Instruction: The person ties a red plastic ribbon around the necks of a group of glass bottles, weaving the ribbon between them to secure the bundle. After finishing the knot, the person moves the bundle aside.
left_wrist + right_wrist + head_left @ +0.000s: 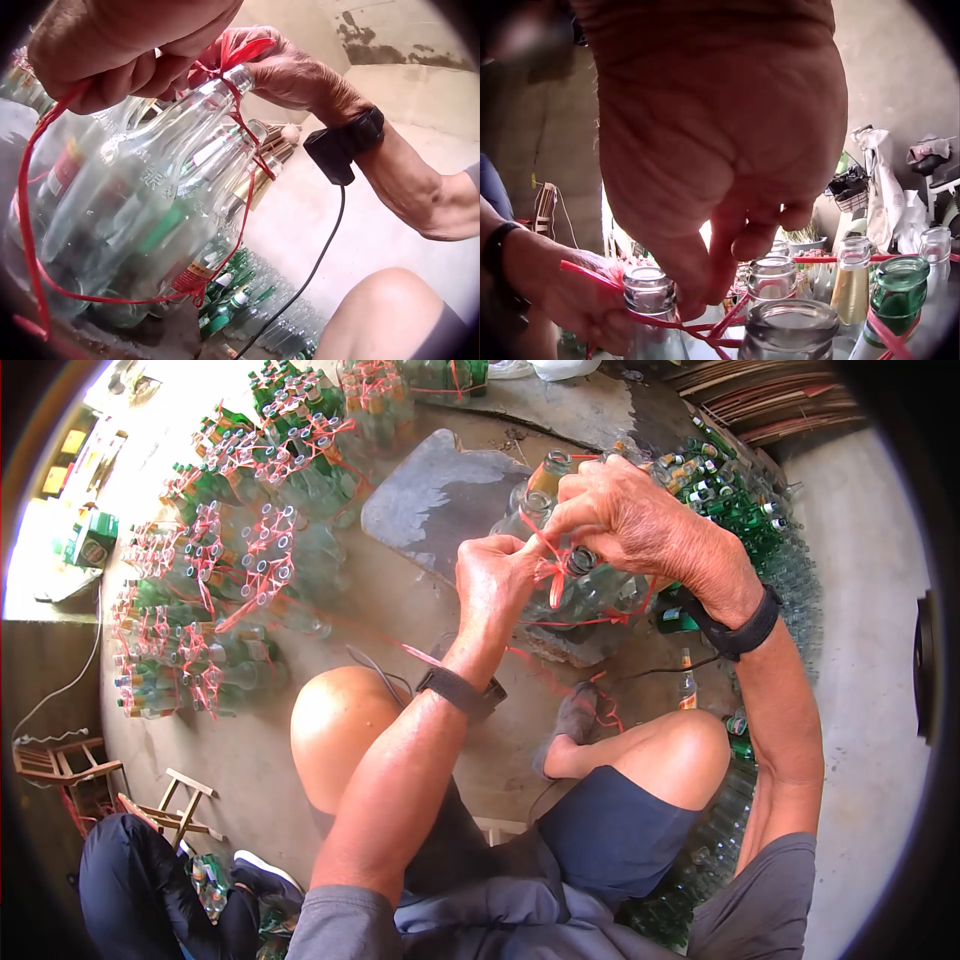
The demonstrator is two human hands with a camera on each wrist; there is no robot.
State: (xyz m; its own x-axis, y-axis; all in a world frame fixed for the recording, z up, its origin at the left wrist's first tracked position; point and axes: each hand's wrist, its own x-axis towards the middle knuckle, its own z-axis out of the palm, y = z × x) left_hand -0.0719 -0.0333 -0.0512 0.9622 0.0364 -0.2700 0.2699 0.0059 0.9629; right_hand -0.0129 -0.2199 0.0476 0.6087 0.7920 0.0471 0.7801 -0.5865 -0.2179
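A bundle of clear glass bottles [603, 592] stands on a stone slab in front of the person, with a few green and amber ones among them. Red plastic string [25, 202] runs round the bottles' lower bodies and laces between their necks. On the near side the left hand [492, 575] grips the string in curled fingers, a length of it hanging below. Over the bottle tops, the right hand [645, 518] pinches string between thumb and fingers. A red knot with loose ends [225, 60] sits at a bottle neck [649, 289] between the hands.
Many string-tied bottle bundles [265, 555] stand to the left. Loose green bottles [735, 525] are massed along the right wall. A flat grey slab [425, 490] lies behind. Small wooden stools [180, 805] and another person's legs [140, 885] are at lower left; a black cable [311, 270] hangs from the right wrist.
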